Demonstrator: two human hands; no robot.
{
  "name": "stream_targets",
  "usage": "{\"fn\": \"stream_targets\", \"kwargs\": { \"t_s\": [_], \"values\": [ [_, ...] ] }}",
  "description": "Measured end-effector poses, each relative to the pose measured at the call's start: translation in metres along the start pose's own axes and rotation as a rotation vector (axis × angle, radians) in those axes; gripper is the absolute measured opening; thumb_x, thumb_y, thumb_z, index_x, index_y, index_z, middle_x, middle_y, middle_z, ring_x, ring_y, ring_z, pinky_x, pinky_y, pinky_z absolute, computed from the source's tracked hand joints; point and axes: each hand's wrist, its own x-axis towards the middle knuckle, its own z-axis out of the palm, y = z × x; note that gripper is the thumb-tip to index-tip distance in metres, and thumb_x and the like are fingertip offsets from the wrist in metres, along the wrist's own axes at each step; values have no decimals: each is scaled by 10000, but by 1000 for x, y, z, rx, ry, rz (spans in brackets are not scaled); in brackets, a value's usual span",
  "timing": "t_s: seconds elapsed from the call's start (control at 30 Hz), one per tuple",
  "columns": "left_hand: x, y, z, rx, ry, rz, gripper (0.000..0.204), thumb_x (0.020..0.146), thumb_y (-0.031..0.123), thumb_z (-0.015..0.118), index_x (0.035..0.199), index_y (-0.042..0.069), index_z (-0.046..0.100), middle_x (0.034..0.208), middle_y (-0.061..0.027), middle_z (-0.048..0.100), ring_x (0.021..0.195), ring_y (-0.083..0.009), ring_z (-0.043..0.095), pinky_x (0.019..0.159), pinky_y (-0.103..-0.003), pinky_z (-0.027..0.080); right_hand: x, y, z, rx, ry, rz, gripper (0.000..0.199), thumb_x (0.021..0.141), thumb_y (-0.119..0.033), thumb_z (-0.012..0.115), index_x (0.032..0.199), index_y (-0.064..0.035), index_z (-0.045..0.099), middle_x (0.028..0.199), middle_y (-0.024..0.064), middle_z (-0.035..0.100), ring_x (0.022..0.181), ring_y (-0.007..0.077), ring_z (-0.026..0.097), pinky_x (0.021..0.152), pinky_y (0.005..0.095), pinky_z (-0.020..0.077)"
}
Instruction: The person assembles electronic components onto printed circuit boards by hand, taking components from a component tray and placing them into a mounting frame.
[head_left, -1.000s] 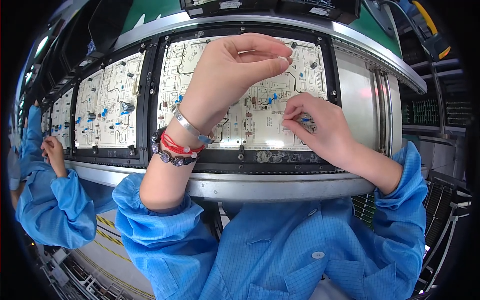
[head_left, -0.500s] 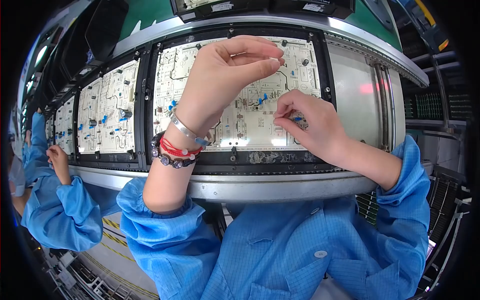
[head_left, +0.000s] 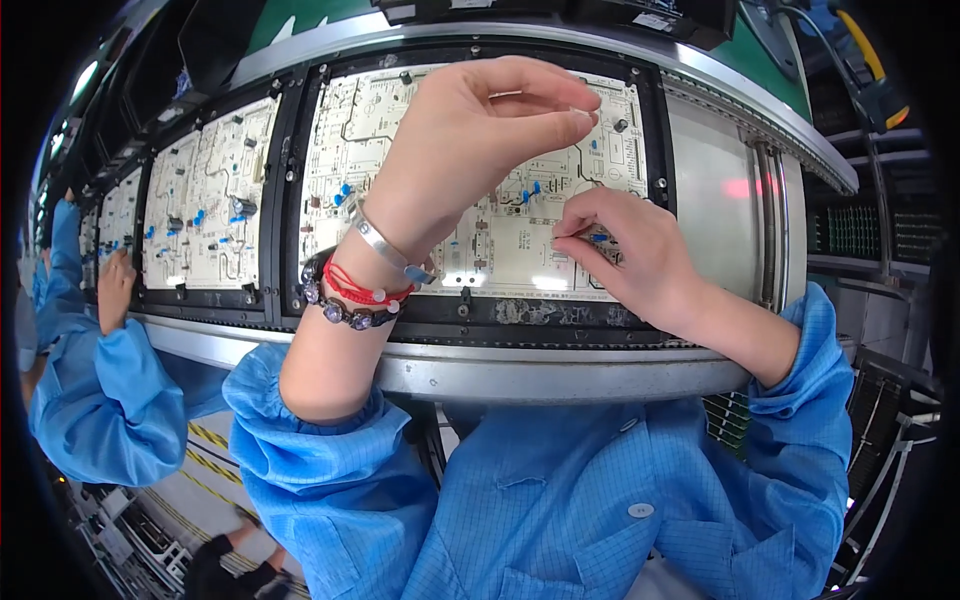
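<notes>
My left hand (head_left: 490, 125) hovers over the far part of a white circuit board (head_left: 510, 270). Its thumb and fingers meet in a pinch; whatever lies between the tips is too small to name. A silver bangle (head_left: 385, 245) and beaded bracelets circle the wrist. Lower and to the right, my right hand (head_left: 635, 250) has thumb and forefinger pinched together just above the board's near right part. I cannot make out what is in that pinch. Small blue components (head_left: 536, 187) stand on the board between my hands, and a dark cylindrical capacitor (head_left: 621, 125) stands near its far right corner.
A black frame (head_left: 285, 200) holds the board between metal conveyor rails (head_left: 480, 375). More populated boards (head_left: 205, 205) sit in frames to the left, where a co-worker's hand (head_left: 115, 290) is at work. Black bins (head_left: 660, 15) line the far side; a roller shaft (head_left: 770, 215) stands right.
My left hand has moved slightly right, and the white bit at its fingertips no longer shows. The boards have shifted a little left. My right hand stays pinched nearly in place.
</notes>
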Motion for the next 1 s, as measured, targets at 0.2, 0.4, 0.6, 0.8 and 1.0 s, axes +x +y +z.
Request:
{"fn": "stream_targets", "kwargs": {
  "t_s": [0.2, 0.4, 0.6, 0.8, 1.0],
  "values": [
    [0, 6, 1, 58, 4, -7, 193, 814, 22, 647, 1003, -21, 648, 1027, -93, 644, 958, -164, 637, 879, -259, 495, 10, -6, -10, -252, -167, -243, 252, 762, -33, 662, 1001, -29, 583, 855, 110, 601, 803, 305, 589, 721, 347, 493],
    [1, -3, 1, 201, -3, -85, 233, 803, 33, 666, 1032, -3, 640, 986, -61, 659, 922, -124, 635, 852, -236, 500, 9, -6, -48, -178, -177, -121, 350, 786, -3, 623, 1133, -14, 577, 996, 133, 619, 879, 269, 601, 805, 336, 478],
    [9, -24, 23, 642, -12, 210, 343, 725, 13, 713, 1058, 63, 646, 979, -34, 674, 824, -109, 624, 777, -242, 503, -12, 29, -109, -192, 94, 46, 369, 815, 13, 587, 1182, -11, 557, 1018, 85, 642, 876, 151, 585, 818, 277, 459],
    [25, -29, 44, 946, -108, 382, 397, 673, 28, 695, 1058, 100, 631, 883, -80, 655, 848, -260, 593, 747, -353, 495, -36, 55, -118, -158, 132, 129, 359, 832, 17, 565, 1187, -37, 560, 1010, 67, 641, 873, 144, 587, 820, 276, 461],
    [30, -24, 53, 1098, -173, 381, 514, 625, -10, 711, 1116, 91, 599, 828, -76, 633, 822, -266, 564, 720, -355, 484, -46, 63, -121, -119, 179, 95, 403, 800, 30, 571, 1194, -56, 559, 996, 75, 639, 849, 159, 602, 815, 286, 475]
  ]
}}
